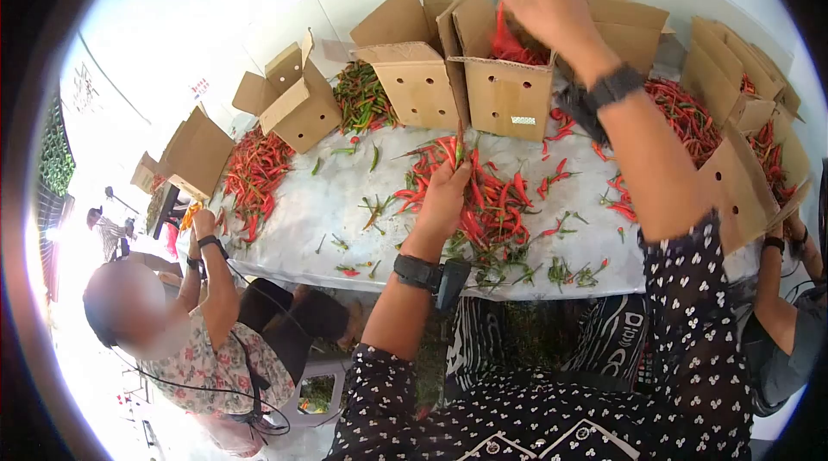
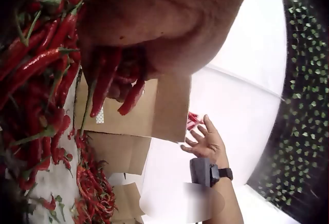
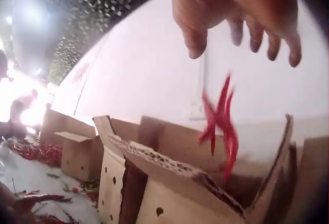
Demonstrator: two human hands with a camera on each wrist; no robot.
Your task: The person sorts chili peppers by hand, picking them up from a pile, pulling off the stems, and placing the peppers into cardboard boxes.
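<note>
My right hand (image 1: 556, 12) is raised over an open cardboard box (image 1: 509, 94), its fingers spread and holding nothing. Below the fingertips in the right wrist view, a few red chili peppers (image 3: 222, 124) are in mid-air above the box opening. Over the table, my left hand (image 1: 444, 195) grips several chili peppers (image 2: 106, 88), their ends sticking out from the curled fingers. Right by that hand lies a loose pile of red chili peppers (image 1: 504, 206), some with green stems.
More open cardboard boxes (image 1: 414, 81) line the back of the table (image 1: 345, 194). Chili heaps lie to the left (image 1: 259, 163) and right (image 1: 681, 112). Green stems (image 1: 561, 273) litter the front edge. A person (image 1: 207, 323) sits at left; another person's arm (image 1: 780, 288) shows at right.
</note>
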